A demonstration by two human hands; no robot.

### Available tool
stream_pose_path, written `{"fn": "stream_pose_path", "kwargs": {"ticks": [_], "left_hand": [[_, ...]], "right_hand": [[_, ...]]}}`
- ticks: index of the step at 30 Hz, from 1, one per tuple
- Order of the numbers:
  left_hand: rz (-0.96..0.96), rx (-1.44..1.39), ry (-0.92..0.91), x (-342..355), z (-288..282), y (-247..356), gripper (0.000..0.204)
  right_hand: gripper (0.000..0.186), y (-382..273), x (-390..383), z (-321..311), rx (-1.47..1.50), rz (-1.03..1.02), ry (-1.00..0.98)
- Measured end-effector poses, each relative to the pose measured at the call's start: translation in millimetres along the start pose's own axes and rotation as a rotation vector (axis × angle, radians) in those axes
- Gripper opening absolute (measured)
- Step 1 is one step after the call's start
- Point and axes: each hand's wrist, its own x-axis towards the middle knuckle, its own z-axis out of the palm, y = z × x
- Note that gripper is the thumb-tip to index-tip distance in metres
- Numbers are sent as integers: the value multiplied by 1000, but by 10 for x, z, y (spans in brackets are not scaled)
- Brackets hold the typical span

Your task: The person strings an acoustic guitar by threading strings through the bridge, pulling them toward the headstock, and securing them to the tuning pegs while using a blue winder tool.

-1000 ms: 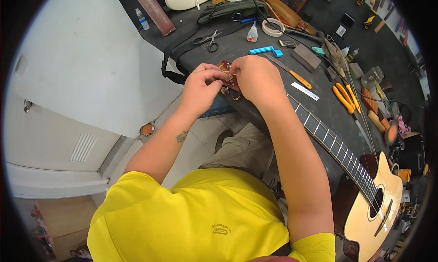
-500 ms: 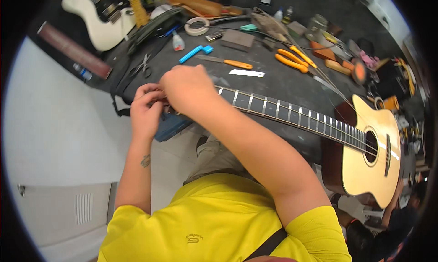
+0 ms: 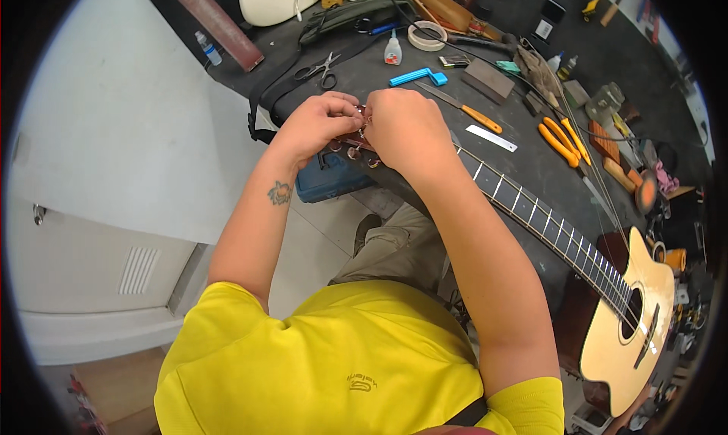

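Observation:
An acoustic guitar (image 3: pixel 603 359) with a pale top lies across the bench, its neck (image 3: pixel 523 205) running up and left to the headstock (image 3: pixel 353 139). Both my hands are at that headstock. My left hand (image 3: pixel 322 124) has thumb and fingers pinched together at the tuning posts; what they hold is too small to make out. Beside it, my right hand (image 3: pixel 407 128) is closed over the headstock near the nut, its fingertips mostly hidden behind the back of the hand. Metal tuning pegs (image 3: pixel 354 153) show below the hands. Thin loose strings (image 3: pixel 584 136) rise from the guitar's body end.
Behind my hands lie scissors (image 3: pixel 318 71), a glue bottle (image 3: pixel 393 50), a blue string winder (image 3: pixel 418 77), a tape roll (image 3: pixel 427 35), an orange-handled knife (image 3: pixel 479 118), a white strip (image 3: pixel 491 138) and orange pliers (image 3: pixel 560 142). A blue case (image 3: pixel 327 180) sits under the bench edge.
The view has turned, so the bench and guitar appear rotated and shifted right. Both hands stay at the headstock, which shows more between them now.

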Motion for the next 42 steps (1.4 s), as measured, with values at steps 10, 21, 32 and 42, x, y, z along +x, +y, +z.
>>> {"fn": "stream_pose_path", "kwargs": {"ticks": [10,21,32,42], "left_hand": [[-165,127,-324,456,-276,157,10],[-280,226,-482,711,-293,330,34],[-141,-255,-131,546,-657,69,13],[45,-301,25,318,-524,77,12]], "right_hand": [[13,-7,-68,-50,-90,-72,7],[15,-28,-30,-210,50,29,-177],[12,46,-64,-89,92,-76,-22],[5,19,-67,-104,20,-150,-30]]}}
